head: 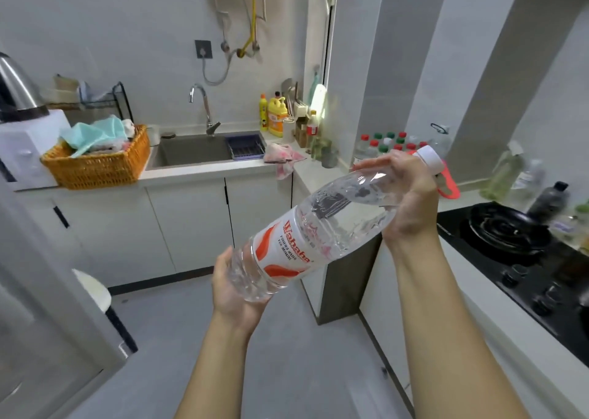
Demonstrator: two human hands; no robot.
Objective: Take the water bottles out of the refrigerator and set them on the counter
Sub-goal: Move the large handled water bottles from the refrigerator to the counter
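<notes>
Carry step, bottle out of refrigerator, not yet set down. Large clear water bottle (322, 224) held tilted mid-air at frame centre, cap toward 2 o'clock. Left hand (234, 286) cups base; right hand (406, 192) clamps neck. Worktop (322, 176) lies beyond bottle at 12 o'clock, capped bottles (390, 143) clustered at 1 o'clock. Next, likely: turn bottle upright, lower onto bare worktop patch.

Kettle (16, 90) edge-cropped; far bottles (390, 143) perhaps blurred
</notes>
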